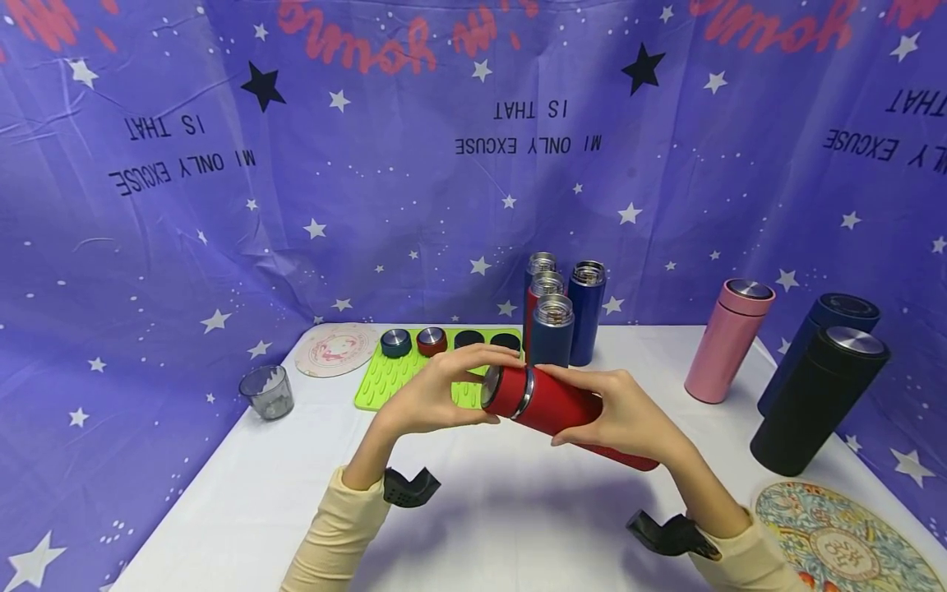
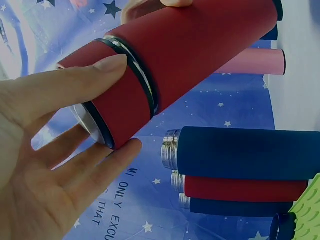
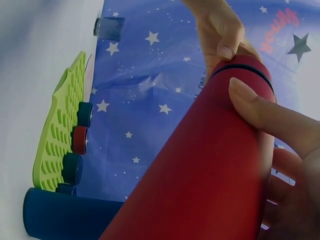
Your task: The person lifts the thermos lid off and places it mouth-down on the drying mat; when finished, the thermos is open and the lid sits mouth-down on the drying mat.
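Observation:
A red thermos is held tilted above the white table, its lid end higher and toward the left. My left hand grips the red lid, thumb on one side and fingers on the other. The lid's steel top faces the left palm. A shiny steel band shows between lid and body. Around the body curls my right hand, its thumb lying along the red wall in the right wrist view. Part of the body is hidden behind the right fingers.
A green mat at the back bears a blue lid, a red lid and two dark ones. Several lidless thermoses stand beside it. Pink, navy and black thermoses stand right, a glass left. Round mats lie on the table.

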A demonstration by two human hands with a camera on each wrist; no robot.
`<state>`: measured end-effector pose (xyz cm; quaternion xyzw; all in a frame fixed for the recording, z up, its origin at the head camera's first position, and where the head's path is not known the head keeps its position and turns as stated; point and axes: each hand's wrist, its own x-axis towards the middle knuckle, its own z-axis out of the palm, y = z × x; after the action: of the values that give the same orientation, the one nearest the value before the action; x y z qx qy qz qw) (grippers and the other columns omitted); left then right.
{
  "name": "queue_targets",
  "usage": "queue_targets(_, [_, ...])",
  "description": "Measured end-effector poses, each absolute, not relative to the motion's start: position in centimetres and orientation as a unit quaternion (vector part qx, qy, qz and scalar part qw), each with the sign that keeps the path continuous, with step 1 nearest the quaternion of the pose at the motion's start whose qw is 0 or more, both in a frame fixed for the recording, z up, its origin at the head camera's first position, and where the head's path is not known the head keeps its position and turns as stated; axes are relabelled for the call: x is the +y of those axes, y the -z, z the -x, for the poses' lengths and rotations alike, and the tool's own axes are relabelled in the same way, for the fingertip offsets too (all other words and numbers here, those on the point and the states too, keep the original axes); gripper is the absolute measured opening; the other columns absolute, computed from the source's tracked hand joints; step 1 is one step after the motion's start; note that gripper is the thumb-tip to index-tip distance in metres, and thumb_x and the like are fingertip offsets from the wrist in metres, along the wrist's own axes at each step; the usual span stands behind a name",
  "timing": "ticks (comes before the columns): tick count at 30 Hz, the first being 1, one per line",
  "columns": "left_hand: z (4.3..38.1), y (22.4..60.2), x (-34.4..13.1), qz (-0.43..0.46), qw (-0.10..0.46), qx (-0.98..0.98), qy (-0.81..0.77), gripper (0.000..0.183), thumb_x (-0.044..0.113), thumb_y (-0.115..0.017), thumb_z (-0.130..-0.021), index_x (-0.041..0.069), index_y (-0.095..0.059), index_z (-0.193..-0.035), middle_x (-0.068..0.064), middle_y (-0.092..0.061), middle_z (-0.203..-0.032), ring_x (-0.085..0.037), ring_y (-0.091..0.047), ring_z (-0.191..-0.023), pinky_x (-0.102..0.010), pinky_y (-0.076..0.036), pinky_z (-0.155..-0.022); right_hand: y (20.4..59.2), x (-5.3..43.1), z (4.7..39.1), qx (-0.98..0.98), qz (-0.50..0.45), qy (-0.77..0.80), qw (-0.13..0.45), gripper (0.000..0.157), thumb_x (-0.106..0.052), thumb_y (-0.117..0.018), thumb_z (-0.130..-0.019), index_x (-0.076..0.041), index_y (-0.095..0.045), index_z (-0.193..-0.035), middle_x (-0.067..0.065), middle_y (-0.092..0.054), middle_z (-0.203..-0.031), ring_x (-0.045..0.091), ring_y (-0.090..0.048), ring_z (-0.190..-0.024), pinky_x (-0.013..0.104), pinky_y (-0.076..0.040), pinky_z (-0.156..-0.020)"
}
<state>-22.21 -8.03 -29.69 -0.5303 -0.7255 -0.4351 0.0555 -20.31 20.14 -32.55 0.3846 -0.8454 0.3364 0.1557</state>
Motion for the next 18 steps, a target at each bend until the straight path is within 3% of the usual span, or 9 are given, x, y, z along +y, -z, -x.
queue_targets(10, [21.3, 28.3, -8.4, 0.44, 0.078, -0.759, 0.473, 0.064, 0.0, -0.084, -0.071, -0.003, -0.057, -0.128, -0.013, -0.06, -0.121, -0.027, -0.059, -0.102, -0.037, -0.058, -0.076, 32.3, 20.3, 19.8, -0.863, -0.359, -0.26, 0.242, 0.084, -0.029, -0.092, -0.062, -0.022, -0.056, -0.137, 0.002, -0.069, -0.113, 0.014, -0.065, -0.087, 0.033, -0.056, -0.069])
queue_targets(18, [23.7, 30.1, -10.4, 0.41, 0.099, -0.77, 0.479, 0.068, 0.012, -0.086, -0.073, 0.016, -0.057, -0.134, -0.002, -0.061, -0.119, -0.019, -0.06, -0.099, -0.031, -0.057, -0.078, 32.1, 20.7, 19.9, -0.859, -0.353, -0.294, 0.226, 0.084, -0.027, -0.091, -0.065, -0.021, -0.053, -0.14, 0.002, -0.068, -0.112, 0.015, -0.066, -0.087, 0.031, -0.057, -0.07])
